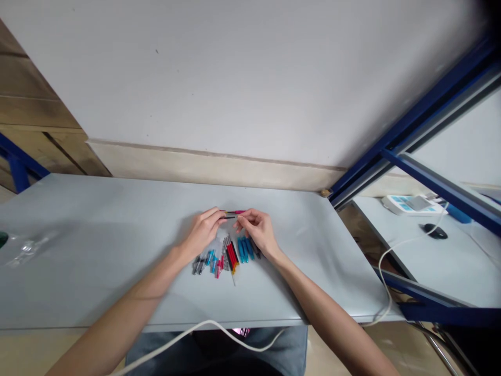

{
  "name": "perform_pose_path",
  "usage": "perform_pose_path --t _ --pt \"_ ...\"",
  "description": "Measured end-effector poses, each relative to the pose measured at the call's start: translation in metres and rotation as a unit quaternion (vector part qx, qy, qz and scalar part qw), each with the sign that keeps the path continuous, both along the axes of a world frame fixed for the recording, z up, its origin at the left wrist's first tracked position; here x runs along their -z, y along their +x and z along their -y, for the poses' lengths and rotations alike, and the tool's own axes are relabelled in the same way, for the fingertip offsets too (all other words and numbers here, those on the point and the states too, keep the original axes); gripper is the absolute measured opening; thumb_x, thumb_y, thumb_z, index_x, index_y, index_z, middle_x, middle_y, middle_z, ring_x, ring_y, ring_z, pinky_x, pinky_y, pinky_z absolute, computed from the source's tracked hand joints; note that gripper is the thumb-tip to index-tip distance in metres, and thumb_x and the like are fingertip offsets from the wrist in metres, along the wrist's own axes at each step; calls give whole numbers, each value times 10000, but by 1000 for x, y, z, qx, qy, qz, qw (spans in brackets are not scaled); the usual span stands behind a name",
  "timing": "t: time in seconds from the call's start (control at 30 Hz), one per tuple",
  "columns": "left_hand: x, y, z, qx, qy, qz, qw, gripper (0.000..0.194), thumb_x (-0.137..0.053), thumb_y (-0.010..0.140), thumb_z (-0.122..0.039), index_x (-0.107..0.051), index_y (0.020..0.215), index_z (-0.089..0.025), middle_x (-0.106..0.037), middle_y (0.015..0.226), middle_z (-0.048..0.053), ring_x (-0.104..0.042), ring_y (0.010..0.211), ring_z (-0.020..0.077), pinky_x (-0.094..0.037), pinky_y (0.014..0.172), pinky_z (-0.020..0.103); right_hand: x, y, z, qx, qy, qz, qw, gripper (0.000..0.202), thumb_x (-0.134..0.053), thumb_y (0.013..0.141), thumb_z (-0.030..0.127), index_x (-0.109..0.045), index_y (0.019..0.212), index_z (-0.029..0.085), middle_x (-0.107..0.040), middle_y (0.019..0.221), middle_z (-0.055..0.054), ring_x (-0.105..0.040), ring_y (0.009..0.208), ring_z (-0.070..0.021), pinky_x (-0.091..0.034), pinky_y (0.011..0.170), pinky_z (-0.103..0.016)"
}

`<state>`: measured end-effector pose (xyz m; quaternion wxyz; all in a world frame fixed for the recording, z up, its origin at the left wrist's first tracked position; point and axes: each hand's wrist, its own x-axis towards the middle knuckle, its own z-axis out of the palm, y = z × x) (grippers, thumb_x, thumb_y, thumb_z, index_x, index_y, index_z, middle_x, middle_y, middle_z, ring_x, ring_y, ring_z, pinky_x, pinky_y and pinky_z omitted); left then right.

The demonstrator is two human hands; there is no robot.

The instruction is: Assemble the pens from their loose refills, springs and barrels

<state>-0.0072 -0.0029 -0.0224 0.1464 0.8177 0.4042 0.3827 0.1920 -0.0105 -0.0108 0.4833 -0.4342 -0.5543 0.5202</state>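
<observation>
My left hand (205, 227) is closed in a pinch on a thin dark pen refill (229, 218). Facing it, my right hand (256, 227) pinches a pink pen part (238, 212), with a second slim dark stick lined up toward the left fingers. Whether the pink part and that stick are joined cannot be made out. Just below the hands lie several red and black refills (231, 253) with yellow ends. Blue pen barrels (245, 249) sit beside them, some dark barrels (255, 249) partly under my right hand. Clear, blue and pink pen pieces (211, 262) are grouped on the left.
The grey table (117, 224) meets a wall behind. A clear plastic bag or wrapper (27, 248) lies far left. A white cable (211, 322) crosses the front edge. Past a blue frame (376, 149) stand a mouse (436, 231) and a white device (410, 204).
</observation>
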Motion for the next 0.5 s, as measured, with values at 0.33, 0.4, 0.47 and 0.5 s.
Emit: perform_pose_path --t 0.33,0.4,0.47,0.5 --pt "-1 1 5 -63 14 -90 994 223 -480 1038 -237 -703 1016 -248 -766 964 18 -706 787 171 -458 670 273 -9 3 8 14 106 208 972 224 -700 914 406 -686 846 194 -641 695 -2 -526 621 -149 -399 616 -266" --pt "-1 -1 3 -93 3 -78 993 218 -487 1039 -257 -706 1035 -254 -776 978 16 -712 793 175 -452 666 272 -16 5 12 -34 157 281 946 99 -713 910 302 -714 874 210 -657 773 -10 -546 681 -154 -397 658 -267" --pt "-1 -2 1 -112 -9 -77 991 224 -487 1039 -266 -710 1041 -255 -783 974 17 -717 791 182 -443 650 273 -20 5 17 -115 174 327 922 49 -707 903 204 -731 862 214 -670 827 -16 -568 708 -149 -399 679 -263" --pt "-2 -2 1 -118 -13 -79 990 226 -487 1039 -272 -712 1038 -253 -785 968 18 -718 789 187 -439 641 275 -21 3 19 -146 174 342 912 74 -703 897 163 -736 855 213 -671 836 -14 -573 706 -142 -399 681 -259"
